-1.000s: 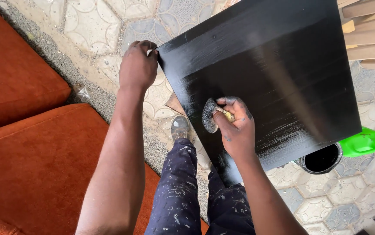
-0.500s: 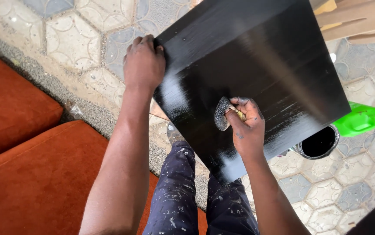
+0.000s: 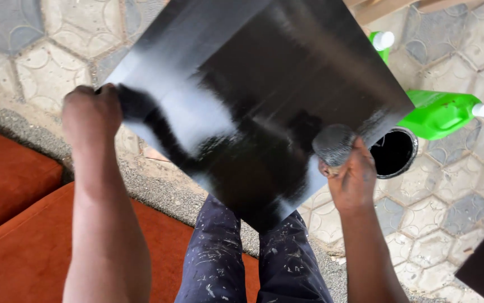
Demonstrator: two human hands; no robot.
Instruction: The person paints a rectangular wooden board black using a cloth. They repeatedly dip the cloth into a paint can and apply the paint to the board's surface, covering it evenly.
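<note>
The left hand [image 3: 91,115] is gripping the black board [image 3: 253,101] by its edge; the right hand [image 3: 354,179] is pinching a sponge [image 3: 333,144] at the opposite edge. The board is looking glossy, mostly coated.

Hands [image 3: 90,115] hold black board [image 3: 264,95] (glossy).

A black glossy board [image 3: 264,106] is held tilted above the knees, one corner pointing down toward the legs, its surface wet-looking and streaked with bright reflections. Its left edge is gripped. A grey pad [image 3: 333,143], rounded and fuzzy, is pressed against the board's lower right edge, partly covered by fingers.
</note>
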